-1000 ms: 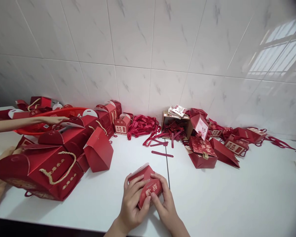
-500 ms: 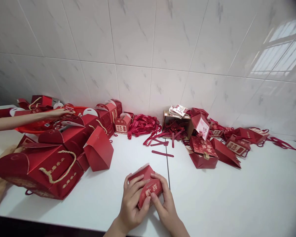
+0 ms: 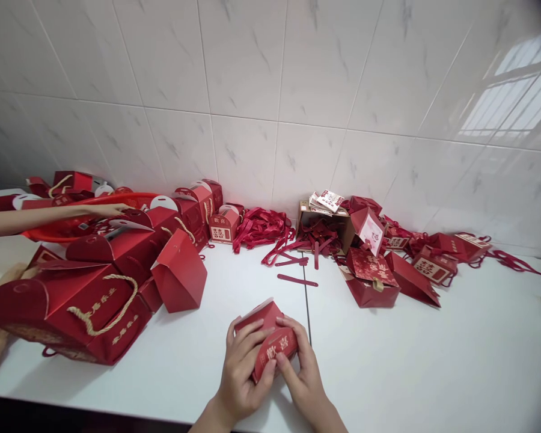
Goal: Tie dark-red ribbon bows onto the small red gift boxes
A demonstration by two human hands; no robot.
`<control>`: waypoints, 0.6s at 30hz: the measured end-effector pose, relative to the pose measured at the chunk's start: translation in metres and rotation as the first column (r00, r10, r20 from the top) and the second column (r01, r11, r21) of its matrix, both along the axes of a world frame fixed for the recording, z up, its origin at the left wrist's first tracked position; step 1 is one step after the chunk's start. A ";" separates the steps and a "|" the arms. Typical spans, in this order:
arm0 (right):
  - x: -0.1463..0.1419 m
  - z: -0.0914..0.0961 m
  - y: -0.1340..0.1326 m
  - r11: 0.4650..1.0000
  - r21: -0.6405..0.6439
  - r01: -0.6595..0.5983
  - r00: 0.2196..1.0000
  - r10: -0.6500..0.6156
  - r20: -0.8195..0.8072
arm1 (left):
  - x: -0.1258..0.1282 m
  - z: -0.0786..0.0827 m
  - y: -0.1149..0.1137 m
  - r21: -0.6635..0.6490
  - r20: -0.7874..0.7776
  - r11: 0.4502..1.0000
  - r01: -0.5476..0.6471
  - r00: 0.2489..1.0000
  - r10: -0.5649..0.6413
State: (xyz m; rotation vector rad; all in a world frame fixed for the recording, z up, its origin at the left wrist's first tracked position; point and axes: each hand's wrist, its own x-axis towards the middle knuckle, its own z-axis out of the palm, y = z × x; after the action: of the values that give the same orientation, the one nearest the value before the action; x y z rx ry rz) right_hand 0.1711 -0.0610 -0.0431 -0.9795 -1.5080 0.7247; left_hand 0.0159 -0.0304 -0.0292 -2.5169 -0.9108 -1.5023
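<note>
A small red gift box with gold characters is gripped between both my hands, low in the middle of the view above the white table. My left hand wraps its left side, fingers across the top and thumb at the lower flap. On the other side my right hand curls round the box, its thumb pressing the lettered flap. The underside of the box is hidden. Beyond it, several dark red strips lie on the table.
At left, another person's hand reaches over an orange-red basket, beside large red boxes. A plain red box stands nearby. By the wall lie red ribbons, a cardboard box of strips, cards and more red boxes.
The other person's hand has shifted slightly over the basket, and the red-and-white item under it is no longer seen there. My hands and the small box stay nearly still.
</note>
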 end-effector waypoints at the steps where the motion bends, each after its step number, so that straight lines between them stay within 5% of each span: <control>1: 0.000 0.000 0.000 1.000 0.001 0.004 1.000 -0.004 0.000 | 0.000 0.000 0.000 -0.002 -0.004 1.000 0.001 1.000 -0.001; 7: -0.002 0.001 -0.003 1.000 -0.014 0.020 1.000 -0.020 -0.016 | -0.002 -0.005 0.002 -0.011 -0.025 1.000 -0.011 1.000 0.011; 11: 0.011 0.021 0.008 1.000 0.003 -0.017 1.000 0.017 -0.021 | -0.004 -0.007 0.003 0.000 -0.011 1.000 0.021 1.000 -0.021; 14: 0.034 0.045 0.050 0.983 -0.139 0.120 0.992 -0.125 -0.027 | -0.005 -0.009 0.005 0.017 0.007 0.999 0.033 0.999 -0.034; 18: 0.067 0.057 0.146 0.895 -0.330 0.301 0.948 -0.318 0.002 | -0.002 -0.016 0.008 0.049 0.041 0.999 0.019 0.999 -0.021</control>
State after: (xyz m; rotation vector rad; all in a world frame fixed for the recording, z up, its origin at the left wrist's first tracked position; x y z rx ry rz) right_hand 0.2379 0.0848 0.0142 -1.4048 -1.1659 0.7742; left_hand 0.0134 -0.0227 -0.0454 -2.4773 -0.8458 -1.5679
